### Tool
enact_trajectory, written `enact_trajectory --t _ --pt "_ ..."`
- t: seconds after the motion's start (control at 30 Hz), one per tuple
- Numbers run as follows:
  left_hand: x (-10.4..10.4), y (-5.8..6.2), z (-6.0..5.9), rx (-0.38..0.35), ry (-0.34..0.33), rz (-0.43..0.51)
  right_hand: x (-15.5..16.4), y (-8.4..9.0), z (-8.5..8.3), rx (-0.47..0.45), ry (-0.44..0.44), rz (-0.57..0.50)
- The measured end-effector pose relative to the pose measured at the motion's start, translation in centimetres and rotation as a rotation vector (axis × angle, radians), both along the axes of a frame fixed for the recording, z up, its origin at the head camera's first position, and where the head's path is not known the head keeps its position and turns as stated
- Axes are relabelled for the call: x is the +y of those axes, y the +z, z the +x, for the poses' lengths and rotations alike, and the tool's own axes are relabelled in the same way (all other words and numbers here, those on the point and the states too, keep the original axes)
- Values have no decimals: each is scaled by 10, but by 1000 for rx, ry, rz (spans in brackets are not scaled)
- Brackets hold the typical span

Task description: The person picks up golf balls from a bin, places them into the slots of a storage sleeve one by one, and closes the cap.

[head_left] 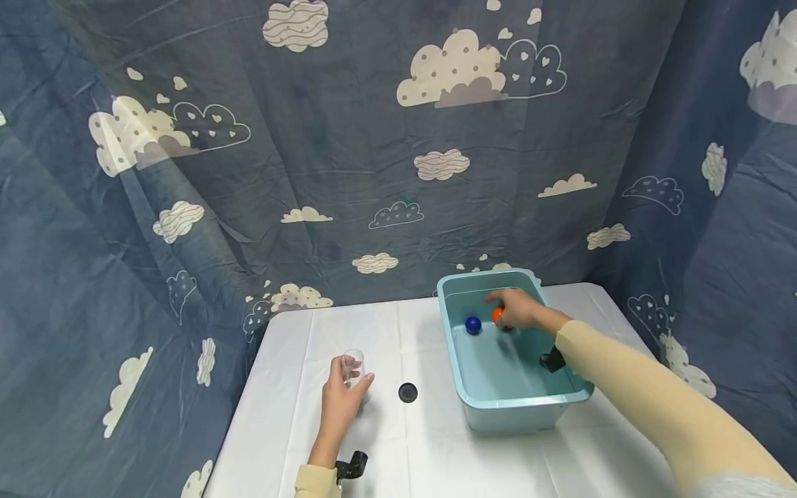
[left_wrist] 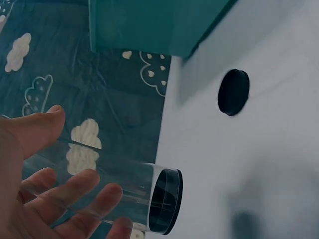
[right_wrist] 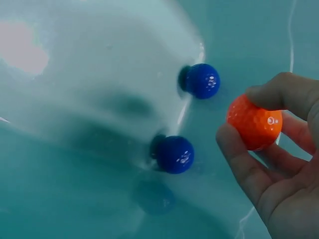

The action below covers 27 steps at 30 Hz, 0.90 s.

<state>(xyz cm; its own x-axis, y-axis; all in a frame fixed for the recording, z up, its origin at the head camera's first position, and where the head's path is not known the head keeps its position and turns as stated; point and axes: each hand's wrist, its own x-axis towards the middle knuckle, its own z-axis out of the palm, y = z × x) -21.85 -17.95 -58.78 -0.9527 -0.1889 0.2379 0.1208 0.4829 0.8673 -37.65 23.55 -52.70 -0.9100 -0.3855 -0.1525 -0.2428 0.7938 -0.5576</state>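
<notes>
My left hand (head_left: 340,407) grips an upright clear cup (head_left: 353,365) on the white table (head_left: 436,456); the left wrist view shows the fingers (left_wrist: 75,186) curled round the cup (left_wrist: 134,191), which has a dark base. My right hand (head_left: 518,309) reaches into a teal tub (head_left: 519,408) of water and pinches an orange dimpled ball (head_left: 497,315) between thumb and fingers (right_wrist: 239,159). The orange ball (right_wrist: 255,122) is clear of the water. A blue ball (head_left: 473,325) floats just left of that hand. The right wrist view shows two blue ball shapes (right_wrist: 174,153); one may be a reflection.
A small black disc (head_left: 407,393) lies flat on the table between the cup and the tub, also seen in the left wrist view as the disc (left_wrist: 233,92) below the tub's corner (left_wrist: 149,25). Blue cloud-print curtains (head_left: 373,138) close in the back and both sides.
</notes>
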Motion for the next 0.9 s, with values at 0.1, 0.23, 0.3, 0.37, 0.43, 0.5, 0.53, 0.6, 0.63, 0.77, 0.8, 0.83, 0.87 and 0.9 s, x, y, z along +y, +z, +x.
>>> enact_trajectory --t 0.1,0.23,0.3,0.37,0.43,0.5,0.53,0.6,0.63,0.77,0.8,0.83,0.87,0.9 --pt "3 8 2 8 0 -7 3 4 2 21 3 -30" --pt "6 18 6 34 -21 6 4 11 6 26 -15 -66" --pt "7 22 9 47 -28 12 4 14 8 26 -30 -90" --pt "9 27 11 59 -31 22 3 17 10 32 -41 -115" --pt "10 30 11 70 -33 25 2 19 12 38 -55 -141" --pt "11 32 12 81 -34 28 1 21 14 44 -54 -174" --pt "12 33 12 86 -37 31 0 22 15 49 -58 -189" --pt "13 35 13 98 -40 33 -1 25 17 53 -63 -215" --pt "14 36 13 100 -40 34 -2 26 18 55 -64 -228" --pt "17 41 16 111 -40 31 -10 36 26 72 -61 -272" --pt "18 42 17 116 -42 32 -13 40 29 79 -49 -291" --pt "19 44 17 121 -42 32 -18 48 36 80 -37 -312" --pt "19 45 18 128 -43 32 -22 52 39 78 -28 -331" --pt "20 46 18 135 -41 27 -26 55 42 73 -17 -357"
